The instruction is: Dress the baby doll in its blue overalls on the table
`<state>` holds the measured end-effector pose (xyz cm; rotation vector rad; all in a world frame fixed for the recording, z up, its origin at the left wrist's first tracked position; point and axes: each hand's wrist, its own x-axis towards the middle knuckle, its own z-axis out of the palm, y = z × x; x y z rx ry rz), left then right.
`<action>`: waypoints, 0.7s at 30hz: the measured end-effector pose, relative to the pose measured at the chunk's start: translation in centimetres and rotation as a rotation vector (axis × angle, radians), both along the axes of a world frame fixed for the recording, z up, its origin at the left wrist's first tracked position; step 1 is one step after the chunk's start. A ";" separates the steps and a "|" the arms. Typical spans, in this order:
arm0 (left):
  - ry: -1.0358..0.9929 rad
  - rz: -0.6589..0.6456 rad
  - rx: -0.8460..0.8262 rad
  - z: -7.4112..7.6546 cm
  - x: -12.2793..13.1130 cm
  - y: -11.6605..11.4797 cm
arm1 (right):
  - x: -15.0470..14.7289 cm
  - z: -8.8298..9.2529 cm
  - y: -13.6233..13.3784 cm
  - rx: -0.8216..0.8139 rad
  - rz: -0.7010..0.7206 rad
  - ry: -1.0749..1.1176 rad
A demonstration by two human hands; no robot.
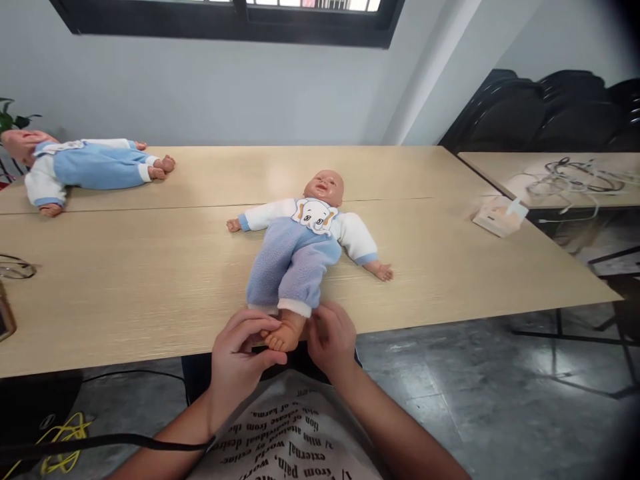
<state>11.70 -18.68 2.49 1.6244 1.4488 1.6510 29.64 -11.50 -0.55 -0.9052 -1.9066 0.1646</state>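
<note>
A baby doll (295, 253) in a blue and white outfit lies on its back on the table, feet toward me. Its bib (316, 217) carries an elephant face, and both arms are spread. At the table's front edge, my left hand (240, 350) is closed around the doll's foot (285, 337), thumb below and fingers above. My right hand (333, 340) is curled beside the ankle, close to the white trouser cuff (295, 307). Its fingertips are partly hidden, so what they pinch cannot be made out. The doll's other foot is mostly covered by my left hand.
A second, similarly dressed doll (100, 163) lies at the table's (165, 267) far left. Eyeglasses (17, 268) and a phone-like object (5, 313) are at the left edge. A tissue box (500, 215) stands at right; tangled cables (575, 180) lie on another table.
</note>
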 end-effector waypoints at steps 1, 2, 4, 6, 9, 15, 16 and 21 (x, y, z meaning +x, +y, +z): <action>0.007 0.012 -0.002 0.1 0.0 0.1 | -0.1 0.1 0.1 0.006 -0.009 0.000; 0.017 0.022 -0.006 0.2 0.0 0.2 | -0.1 0.0 0.0 0.004 -0.013 0.003; 0.041 0.039 -0.014 0.3 -0.1 0.4 | -0.2 -0.2 -0.6 -0.019 0.018 0.012; 0.064 0.046 -0.011 0.3 -0.2 0.4 | -0.1 -0.7 -1.6 -0.050 0.077 0.013; 0.147 -0.014 -0.003 0.0 -0.1 0.3 | 0.3 -1.0 -2.7 -0.160 0.134 0.041; 0.527 -0.159 0.258 -1.5 1.6 1.1 | 2.0 0.4 -0.1 -0.676 0.084 0.350; 0.571 -0.152 0.288 -1.8 2.2 1.5 | 2.2 0.7 0.9 -0.733 0.088 0.373; 0.599 -0.159 0.279 -3.0 5.9 4.5 | 2.7 2.1 5.8 -0.851 0.066 0.242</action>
